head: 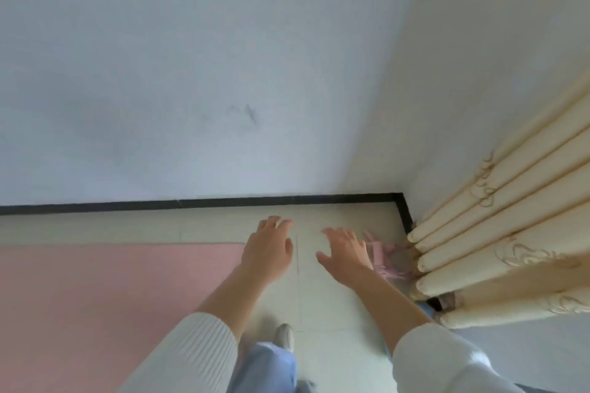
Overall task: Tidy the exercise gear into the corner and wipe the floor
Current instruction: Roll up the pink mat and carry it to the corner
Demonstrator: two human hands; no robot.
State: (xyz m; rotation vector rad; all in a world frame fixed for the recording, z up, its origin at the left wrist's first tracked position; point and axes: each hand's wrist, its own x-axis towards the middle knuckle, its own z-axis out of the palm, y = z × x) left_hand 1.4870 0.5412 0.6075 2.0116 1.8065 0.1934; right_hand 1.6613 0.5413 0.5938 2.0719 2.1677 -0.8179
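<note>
Reaching over the pale tiled floor (319, 344), the left hand (269, 249) and right hand (346, 254) had loose, spread fingers and held nothing. The flat pink foam exercise mat (111, 297) lay by the floor's far edge. It looked soft, light and bendy; its short end seemed best to grab.

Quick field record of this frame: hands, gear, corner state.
left hand: open, empty, over the floor
right hand: open, empty
curtain: cream, gathered, right of the corner
pink mat: flat on floor, left of both hands
pink item: at curtain foot, beside right hand; blurred, kind unclear
</note>
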